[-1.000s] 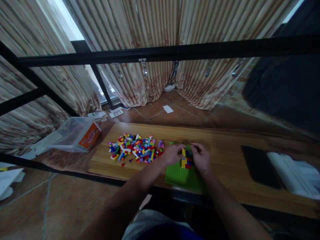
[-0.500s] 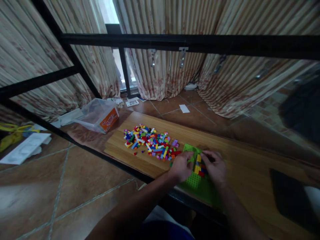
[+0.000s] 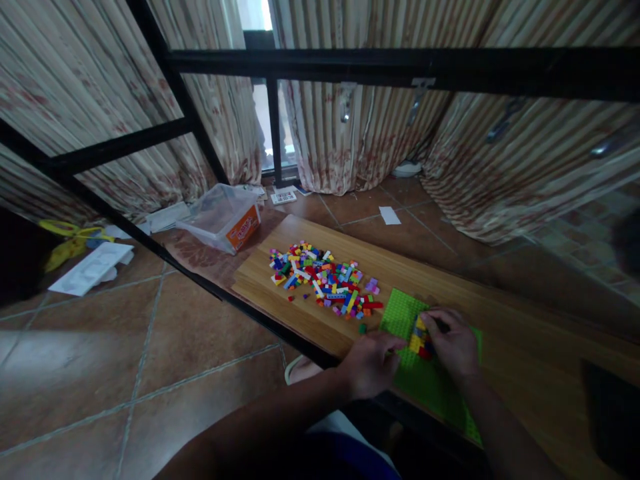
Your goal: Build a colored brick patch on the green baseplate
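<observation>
A green studded baseplate (image 3: pixel 400 308) lies on the wooden board, with a small build of yellow, red and blue toy bricks (image 3: pixel 416 343) on it. My right hand (image 3: pixel 456 341) reaches over the build from the right, thumb and fingers closed on its upper end. At the plate's left edge is my left hand (image 3: pixel 373 365), its index finger stretched toward the bricks and its thumb apart; I see nothing held in it. The right palm hides the build's right side. A lone green brick (image 3: pixel 363 329) sits just beyond the left hand.
A heap of loose coloured bricks (image 3: pixel 325 280) spreads over the wooden board (image 3: pixel 280 233). Past its far left end stands a clear plastic bin (image 3: pixel 215 217) with an orange label. A dark flat object (image 3: pixel 607 407) lies at right. Black metal bars (image 3: pixel 320 67) cross ahead.
The left hand has drawn back from the bricks toward the plate's near left edge, its pinch loosened. The right hand stays at the build. The whole view has shifted, moving things rightward.
</observation>
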A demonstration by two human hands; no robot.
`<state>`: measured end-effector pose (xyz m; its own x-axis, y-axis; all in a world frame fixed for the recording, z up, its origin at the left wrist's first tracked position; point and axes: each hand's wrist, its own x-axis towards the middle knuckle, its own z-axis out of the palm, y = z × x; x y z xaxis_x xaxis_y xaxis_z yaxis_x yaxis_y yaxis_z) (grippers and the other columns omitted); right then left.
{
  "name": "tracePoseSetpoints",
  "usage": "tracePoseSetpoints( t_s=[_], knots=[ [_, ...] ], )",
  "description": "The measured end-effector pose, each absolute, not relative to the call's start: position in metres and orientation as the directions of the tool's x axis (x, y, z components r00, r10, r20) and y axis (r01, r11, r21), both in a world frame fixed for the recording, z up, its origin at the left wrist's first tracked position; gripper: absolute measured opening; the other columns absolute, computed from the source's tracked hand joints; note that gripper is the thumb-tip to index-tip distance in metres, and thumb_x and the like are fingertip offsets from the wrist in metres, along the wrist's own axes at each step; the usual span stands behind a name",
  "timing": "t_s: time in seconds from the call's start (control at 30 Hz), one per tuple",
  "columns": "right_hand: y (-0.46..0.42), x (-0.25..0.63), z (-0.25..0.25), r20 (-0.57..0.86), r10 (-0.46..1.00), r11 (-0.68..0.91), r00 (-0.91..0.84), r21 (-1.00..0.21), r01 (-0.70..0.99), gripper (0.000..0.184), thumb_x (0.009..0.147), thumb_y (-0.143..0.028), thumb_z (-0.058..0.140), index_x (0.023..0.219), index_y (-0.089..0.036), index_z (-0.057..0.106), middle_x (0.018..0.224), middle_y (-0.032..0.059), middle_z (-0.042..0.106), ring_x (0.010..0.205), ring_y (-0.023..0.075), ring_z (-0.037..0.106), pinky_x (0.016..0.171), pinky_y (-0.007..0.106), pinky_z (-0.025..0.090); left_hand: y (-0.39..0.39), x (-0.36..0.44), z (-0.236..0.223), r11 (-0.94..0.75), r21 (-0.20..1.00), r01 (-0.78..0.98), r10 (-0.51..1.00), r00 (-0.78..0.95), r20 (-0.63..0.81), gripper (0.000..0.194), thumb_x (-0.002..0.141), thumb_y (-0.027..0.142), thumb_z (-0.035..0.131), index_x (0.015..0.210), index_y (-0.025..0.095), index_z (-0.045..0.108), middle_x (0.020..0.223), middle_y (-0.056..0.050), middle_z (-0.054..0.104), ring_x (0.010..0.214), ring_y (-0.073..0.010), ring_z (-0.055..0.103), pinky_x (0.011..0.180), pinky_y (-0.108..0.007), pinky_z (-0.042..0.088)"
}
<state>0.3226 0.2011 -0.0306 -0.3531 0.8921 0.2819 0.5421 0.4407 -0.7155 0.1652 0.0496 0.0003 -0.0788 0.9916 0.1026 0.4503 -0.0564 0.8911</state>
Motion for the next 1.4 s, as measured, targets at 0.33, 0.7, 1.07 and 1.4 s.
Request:
tracePoseSetpoints(
  t_s=[0.33,0.7,1.07,1.4],
  knots=[
    [0.200,0.328,-0.030,0.248,0.875,0.471,-0.415,-0.632,0.616,0.041,0.084,-0.060,0.050,0.086,-0.023,0.068,0.103,0.0061,0.062,0.097,0.0225,0.059,0.093,0.041,0.046,0.002,0.113,0.003,-0.038,0.857,0.513,0.972,-0.179,0.150,0.022,0.088,0.013,0.050,0.102,0.020,0.066,0.101,-0.005,0.070,0.093,-0.0178,0.067,0.082,-0.027,0.053],
    [0.203,0.331,-0.037,0.350,0.803,0.596,-0.483,-0.503,0.626,0.044,0.085,-0.061,0.050,0.091,-0.021,0.067,0.102,0.0077,0.063,0.097,0.0231,0.060,0.092,0.041,0.047,-0.025,0.020,-0.015,0.411,0.549,0.728,0.612,-0.667,0.426,0.058,0.087,0.028,0.059,0.140,0.016,0.040,0.144,-0.019,0.042,0.134,-0.0327,0.042,0.107,-0.053,0.040],
    [0.116,0.248,-0.008,0.401,0.698,0.714,-0.593,-0.331,0.617,0.034,0.094,-0.042,0.046,0.111,-0.017,0.062,0.105,0.0102,0.068,0.097,0.0246,0.059,0.089,0.039,0.046,0.031,-0.007,-0.020,0.667,0.406,0.624,0.553,-0.781,0.290,0.065,0.095,0.046,0.046,0.143,0.003,0.038,0.149,-0.029,0.035,0.139,-0.0401,0.034,0.110,-0.055,0.033],
    [0.094,0.212,-0.024,0.352,0.762,0.647,-0.544,-0.381,0.660,0.037,0.093,-0.033,0.046,0.124,-0.014,0.055,0.106,0.0140,0.065,0.100,0.0277,0.059,0.085,0.041,0.049,0.055,0.004,-0.017,0.512,0.661,0.549,0.507,-0.814,0.283,0.055,0.097,0.040,0.041,0.141,0.007,0.038,0.149,-0.025,0.036,0.142,-0.0325,0.031,0.115,-0.051,0.029]
  ],
)
